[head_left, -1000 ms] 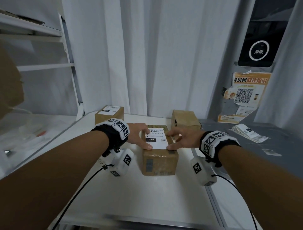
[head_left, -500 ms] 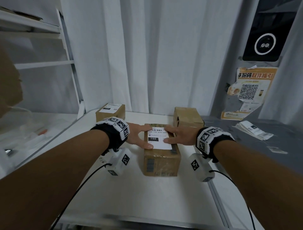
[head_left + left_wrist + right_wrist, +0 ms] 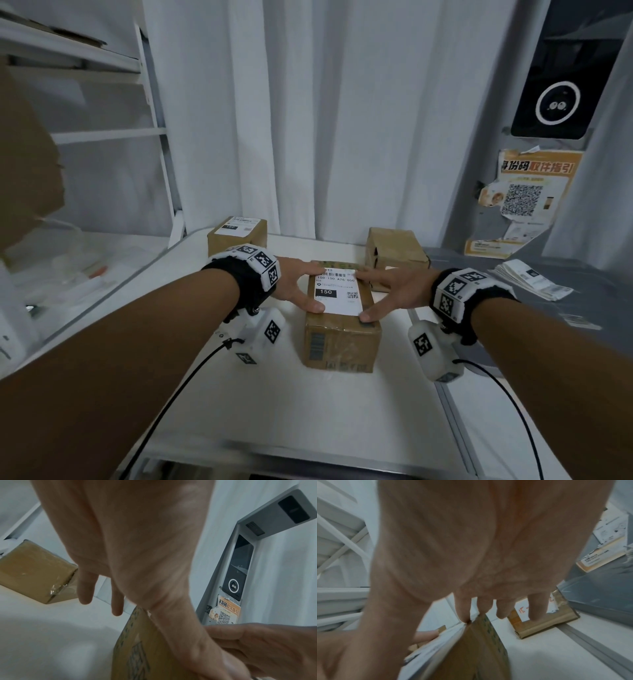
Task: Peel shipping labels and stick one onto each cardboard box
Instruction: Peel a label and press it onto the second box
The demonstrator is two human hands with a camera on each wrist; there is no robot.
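Observation:
A brown cardboard box (image 3: 340,337) stands in the middle of the white table (image 3: 274,411), with a white shipping label (image 3: 337,291) flat on its top. My left hand (image 3: 296,286) presses the label's left edge with straight fingers and thumb. My right hand (image 3: 390,291) presses its right edge the same way. The right wrist view shows my fingertips (image 3: 464,615) on the box's (image 3: 479,649) top edge. The left wrist view shows the box's (image 3: 137,649) side under my thumb. A labelled box (image 3: 237,234) stands far left, a bare box (image 3: 394,251) far right.
A stack of labels (image 3: 532,279) lies on the grey counter (image 3: 565,342) to the right. White shelving (image 3: 85,133) stands at the left, a curtain (image 3: 325,120) hangs behind the table. A poster (image 3: 524,202) and a dark screen (image 3: 555,99) are on the right wall.
My right thumb has slid toward me along the label's right edge, spreading the hand wider. The left hand has stayed pressed on the left edge. The view has shifted slightly.

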